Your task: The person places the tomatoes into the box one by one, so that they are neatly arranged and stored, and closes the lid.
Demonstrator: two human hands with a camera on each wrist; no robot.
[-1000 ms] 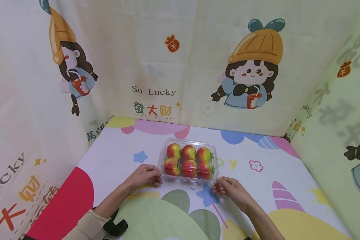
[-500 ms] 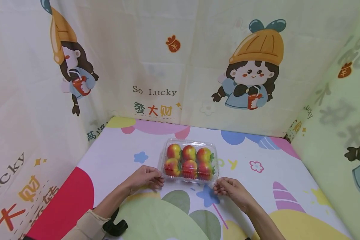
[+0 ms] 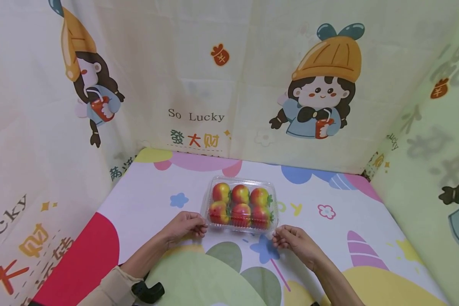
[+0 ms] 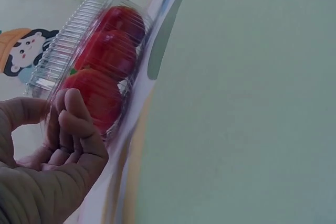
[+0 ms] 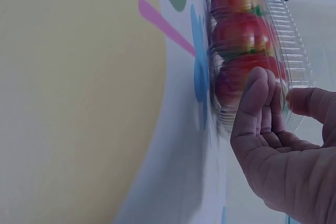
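A clear plastic clamshell box (image 3: pixel 239 226) with a ridged edge rests on the table, its lid down over several red-and-yellow fruits (image 3: pixel 240 194) with green leafy ends. My left hand (image 3: pixel 183 225) pinches the box's near left corner between thumb and fingers, as the left wrist view shows up close. At the near right corner, my right hand (image 3: pixel 295 243) has its thumb and curled fingers on the rim, pinching it. In the right wrist view the fruits (image 5: pixel 244 35) lie in a row behind the clear wall, partly covered by the fingertips.
The tabletop (image 3: pixel 310 229) has a colourful printed cover. Patterned cloth walls (image 3: pixel 248 97) stand at the back and both sides. A black strap-like piece (image 3: pixel 148 292) sits by the left sleeve (image 3: pixel 112 287).
Both hands stay at the box's near corners, and the box keeps its place. Only a slight shift of the head view shows.
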